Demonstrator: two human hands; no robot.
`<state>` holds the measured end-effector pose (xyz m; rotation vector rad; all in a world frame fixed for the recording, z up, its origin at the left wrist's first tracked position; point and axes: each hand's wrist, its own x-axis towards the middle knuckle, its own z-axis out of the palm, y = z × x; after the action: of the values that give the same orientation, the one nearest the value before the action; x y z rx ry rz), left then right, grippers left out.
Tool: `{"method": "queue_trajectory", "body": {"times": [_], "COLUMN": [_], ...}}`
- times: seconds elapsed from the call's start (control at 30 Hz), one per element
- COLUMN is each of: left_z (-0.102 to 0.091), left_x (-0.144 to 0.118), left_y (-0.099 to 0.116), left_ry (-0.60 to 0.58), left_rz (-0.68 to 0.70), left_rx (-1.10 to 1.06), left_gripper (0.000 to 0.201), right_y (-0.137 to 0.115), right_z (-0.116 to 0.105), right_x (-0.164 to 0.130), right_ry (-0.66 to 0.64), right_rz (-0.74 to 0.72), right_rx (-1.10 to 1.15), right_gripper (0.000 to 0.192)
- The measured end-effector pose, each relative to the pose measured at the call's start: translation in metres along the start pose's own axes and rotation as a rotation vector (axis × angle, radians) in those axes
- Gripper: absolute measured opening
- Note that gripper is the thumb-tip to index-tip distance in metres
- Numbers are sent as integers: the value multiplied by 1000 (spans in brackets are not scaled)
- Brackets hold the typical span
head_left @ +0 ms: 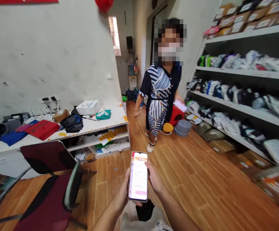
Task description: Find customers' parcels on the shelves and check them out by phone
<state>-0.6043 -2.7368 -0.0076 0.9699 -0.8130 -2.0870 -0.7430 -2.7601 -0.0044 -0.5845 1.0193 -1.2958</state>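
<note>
To the right of my fingers (146, 165) run the shelves (245, 72); to their left is the surface (115, 113). Beyond them stands a person (162, 91), and a chair (45, 157) sits nearer, leftward. I judge a bump from that person, or a loose grip, could drop the phone (138, 179). It lies between my fingers, screen lit: the left hand (124, 188) grips its left side, the right hand (155, 178) its right, thumb near the screen's upper edge.

Beside my right hand (155, 178), room stretched over the floor (199, 179) to the shelves (245, 73); on my left a chair (48, 157) blocked the desk (114, 115), and a person (158, 89) stood ahead.
</note>
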Motion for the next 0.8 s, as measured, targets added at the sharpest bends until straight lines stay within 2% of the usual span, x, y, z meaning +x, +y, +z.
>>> {"method": "queue_trajectory", "body": {"times": [0.13,0.27,0.37,0.43,0.53,0.6,0.63,0.7,0.77,0.8], "left_z": [-32,-63,-88,-106,-139,-169,-187,-232,-289,-319], "left_x": [83,150,191,217,257,284,298,328,362,381], "left_y": [48,99,129,145,169,189,203,238,281,303], "left_ry": [83,198,255,256,151,142,178,346,556,635], "left_rz": [102,245,249,231,208,187,182,170,135,100], "left_rx": [-52,-134,-231,-285,-271,-132,-5,368,765,853], "left_gripper": [78,77,79,81,83,75,70,61,52,46], "right_y": [-10,-36,-47,-44,-27,-12,-4,11,27,34], "right_z": [16,51,78,93,112,122,126,129,123,118], "right_x": [96,185,244,282,342,383,402,440,474,488], "right_ry": [-91,-191,-269,-284,-247,-199,-151,24,263,367], "right_rz": [22,69,126,168,212,294,339,358,286,249], "right_rx": [-4,-66,-102,-112,-69,-4,16,8,-36,-49], "right_gripper": [35,35,38,39,41,39,38,38,40,40]}}
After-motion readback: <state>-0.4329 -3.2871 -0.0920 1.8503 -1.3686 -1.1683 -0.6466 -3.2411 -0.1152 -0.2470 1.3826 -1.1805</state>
